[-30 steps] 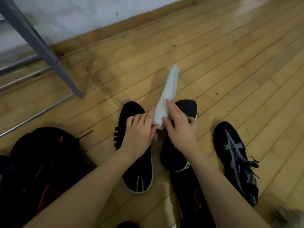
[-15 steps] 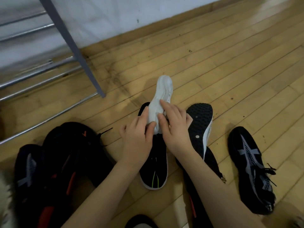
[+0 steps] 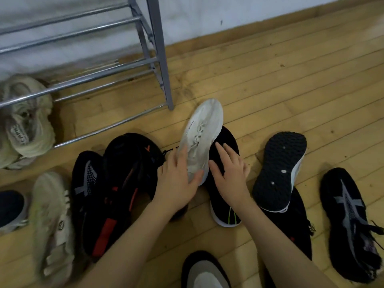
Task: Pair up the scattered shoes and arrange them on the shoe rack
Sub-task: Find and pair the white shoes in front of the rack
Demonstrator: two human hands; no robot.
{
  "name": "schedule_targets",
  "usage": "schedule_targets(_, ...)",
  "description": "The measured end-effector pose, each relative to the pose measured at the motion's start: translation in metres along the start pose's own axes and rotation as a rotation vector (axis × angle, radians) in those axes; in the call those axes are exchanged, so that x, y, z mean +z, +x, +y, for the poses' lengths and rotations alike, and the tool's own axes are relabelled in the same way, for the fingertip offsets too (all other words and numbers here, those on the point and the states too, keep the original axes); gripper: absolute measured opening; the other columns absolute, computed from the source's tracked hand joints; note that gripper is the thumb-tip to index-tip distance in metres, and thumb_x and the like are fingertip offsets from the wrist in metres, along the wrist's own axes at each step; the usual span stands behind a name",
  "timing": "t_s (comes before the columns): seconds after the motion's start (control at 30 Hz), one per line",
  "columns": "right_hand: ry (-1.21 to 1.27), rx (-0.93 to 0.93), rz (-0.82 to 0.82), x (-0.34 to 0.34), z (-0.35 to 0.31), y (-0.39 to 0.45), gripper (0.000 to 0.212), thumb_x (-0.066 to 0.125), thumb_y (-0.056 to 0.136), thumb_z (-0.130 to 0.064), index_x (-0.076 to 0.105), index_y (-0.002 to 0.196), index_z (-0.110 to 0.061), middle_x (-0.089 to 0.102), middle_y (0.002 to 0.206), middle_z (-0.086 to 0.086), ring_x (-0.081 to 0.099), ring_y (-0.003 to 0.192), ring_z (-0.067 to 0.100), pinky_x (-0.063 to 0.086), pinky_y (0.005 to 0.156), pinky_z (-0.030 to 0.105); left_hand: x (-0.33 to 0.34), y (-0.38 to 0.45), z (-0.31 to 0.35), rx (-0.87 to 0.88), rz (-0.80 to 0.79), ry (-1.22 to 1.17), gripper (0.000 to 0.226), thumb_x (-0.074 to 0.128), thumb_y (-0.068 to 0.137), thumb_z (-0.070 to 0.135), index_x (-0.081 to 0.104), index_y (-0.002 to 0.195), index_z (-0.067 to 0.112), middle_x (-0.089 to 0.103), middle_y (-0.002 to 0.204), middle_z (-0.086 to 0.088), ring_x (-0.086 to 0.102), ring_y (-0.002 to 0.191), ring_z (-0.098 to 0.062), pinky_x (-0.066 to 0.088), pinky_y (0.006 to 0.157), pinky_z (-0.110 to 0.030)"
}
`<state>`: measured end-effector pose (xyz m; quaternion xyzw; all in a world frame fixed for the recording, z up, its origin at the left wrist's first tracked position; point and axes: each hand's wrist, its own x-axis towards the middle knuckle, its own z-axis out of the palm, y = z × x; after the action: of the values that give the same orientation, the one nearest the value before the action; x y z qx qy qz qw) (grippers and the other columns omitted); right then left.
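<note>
White shoe (image 3: 201, 140) lay tilted across black shoe (image 3: 224, 173) on floor, near shoe rack (image 3: 160, 59). Left hand (image 3: 176, 181) gripped its heel; right hand (image 3: 230, 173) rested beside it, fingers straight.

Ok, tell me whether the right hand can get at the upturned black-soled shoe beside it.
Probably yes: the right hand rests open on the black slip-on shoe, holding nothing, and the upturned black-soled shoe lies just to its right with nothing between them.
</note>
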<state>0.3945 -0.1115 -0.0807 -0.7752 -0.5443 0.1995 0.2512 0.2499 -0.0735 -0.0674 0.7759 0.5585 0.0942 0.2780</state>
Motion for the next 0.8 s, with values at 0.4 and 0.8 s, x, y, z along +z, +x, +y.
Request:
schedule_targets(0.4, -0.087, 0.0, -0.02, 0.02, -0.006, 0.04, 0.054, 0.037, 0.098, -0.04, 0.024, 0.147, -0.023, 0.025, 0.153, 0.008, 0.029, 0.134, 0.021, 0.01, 0.104, 0.036, -0.004, 0.066, -0.014, -0.031, -0.151, -0.025, 0.059, 0.034, 0.096, 0.042, 0.013, 0.147, 0.022, 0.037, 0.143, -0.011, 0.036, 0.129, -0.03, 0.026, 0.105, -0.043)
schedule_targets(0.8, 0.227, -0.333, 0.088, 0.003, -0.058, 0.031, 0.045, 0.051, 0.093, -0.02, 0.046, 0.133, -0.001, 0.038, 0.141, 0.028, 0.048, 0.118, 0.023, 0.046, 0.094, 0.028, -0.038, 0.031, -0.01, -0.069, 0.286, -0.409, 0.055, 0.051, 0.094, 0.022, 0.029, 0.144, 0.012, 0.031, 0.117, -0.001, 0.038, 0.088, 0.003, 0.027, 0.078, 0.004)
